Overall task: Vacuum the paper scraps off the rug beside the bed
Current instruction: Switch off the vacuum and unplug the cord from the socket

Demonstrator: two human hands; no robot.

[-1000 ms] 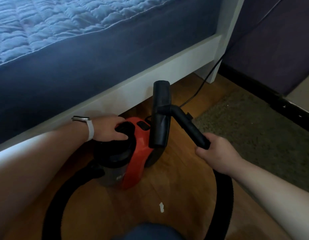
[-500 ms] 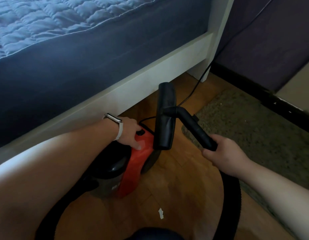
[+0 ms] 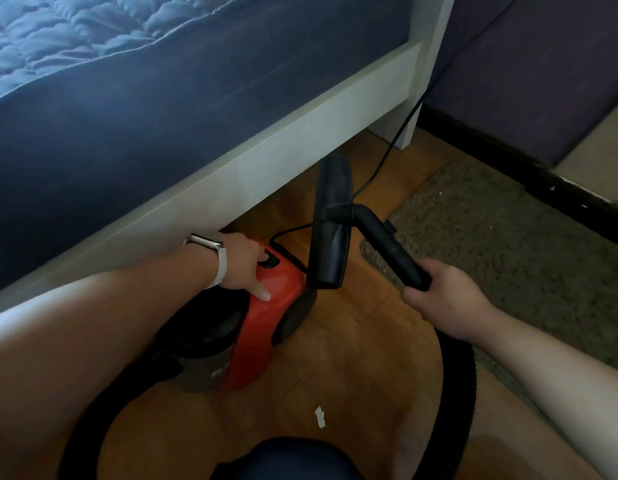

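Down on glossy wood floor (image 3: pixel 352 341) beside the quilted bed (image 3: pixel 127 98), pressing the left hand (image 3: pixel 243 268), fingers straight, on the smooth red vacuum (image 3: pixel 272 306), gripping its black wand (image 3: pixel 390 251) in the right hand (image 3: pixel 446 303). Facing a torn paper scrap (image 3: pixel 319 416) within the hose's (image 3: pixel 456 393) curve, white specks (image 3: pixel 490 226) on the shaggy rug (image 3: pixel 508 271).

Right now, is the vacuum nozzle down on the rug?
No, the right hand grips the wand, its nozzle raised beside the red vacuum body, off the rug.

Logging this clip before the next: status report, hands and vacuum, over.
Left hand on red vacuum, finger at its black switch. Right hand grips wand, nozzle held up. Rug not yet reached; one paper scrap on wood floor.
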